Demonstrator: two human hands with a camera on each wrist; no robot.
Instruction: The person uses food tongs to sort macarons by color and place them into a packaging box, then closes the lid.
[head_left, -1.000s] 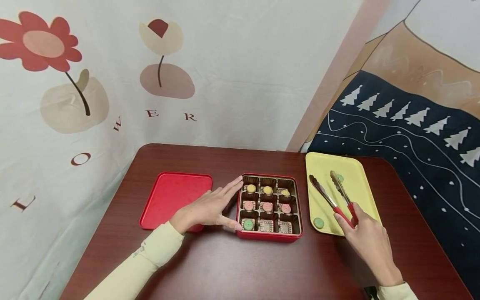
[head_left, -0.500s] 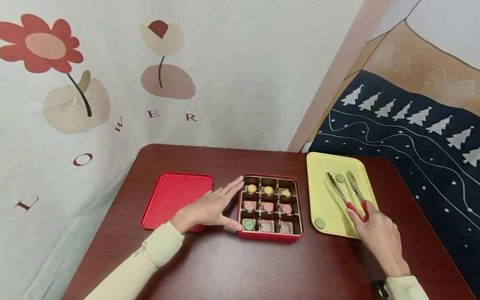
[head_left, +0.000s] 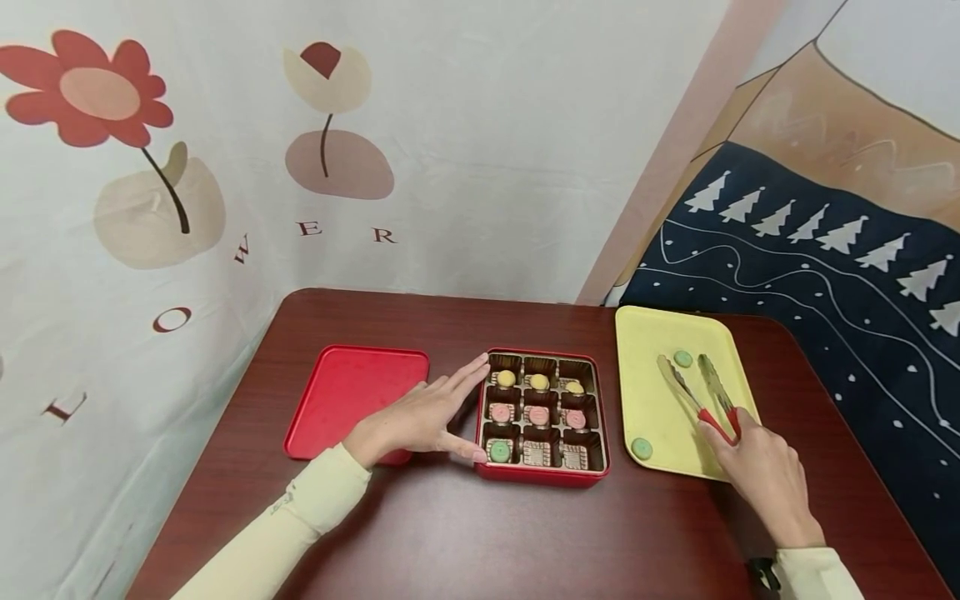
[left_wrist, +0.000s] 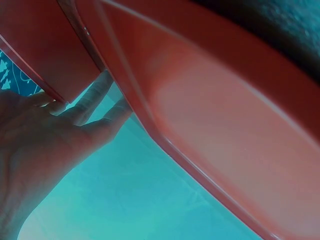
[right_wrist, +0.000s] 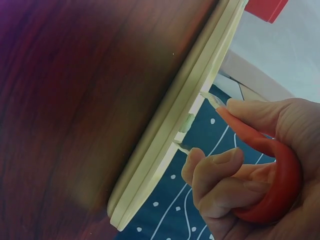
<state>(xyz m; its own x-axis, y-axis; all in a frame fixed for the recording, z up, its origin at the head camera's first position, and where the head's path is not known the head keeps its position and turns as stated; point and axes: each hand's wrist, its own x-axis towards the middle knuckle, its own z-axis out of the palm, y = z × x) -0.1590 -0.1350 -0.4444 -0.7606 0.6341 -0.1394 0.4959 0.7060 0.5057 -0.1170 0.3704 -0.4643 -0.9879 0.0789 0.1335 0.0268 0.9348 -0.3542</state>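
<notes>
In the head view my left hand (head_left: 420,421) lies with fingers and thumb spread along the left side of a red box (head_left: 542,478), touching its edge. The box's dark divided insert holds three yellow macarons (head_left: 538,382), three pink ones (head_left: 537,415) and one green one (head_left: 499,451) in the front left compartment. My right hand (head_left: 767,477) grips red-handled metal tongs (head_left: 718,386) over a yellow tray (head_left: 647,392). Their tips are spread, just on the near side of a green macaron (head_left: 682,358). The right wrist view shows fingers curled round the red handle (right_wrist: 290,185).
Another green macaron (head_left: 641,448) lies at the tray's front left corner. A red lid (head_left: 360,392) rests left of the box, partly under my left forearm and hand. Fabric hangings (head_left: 480,167) stand behind the brown table (head_left: 540,542).
My right hand has moved right with the tongs, away from the tray's left side, then the tips have drawn back slightly toward me. My left hand stays against the box.
</notes>
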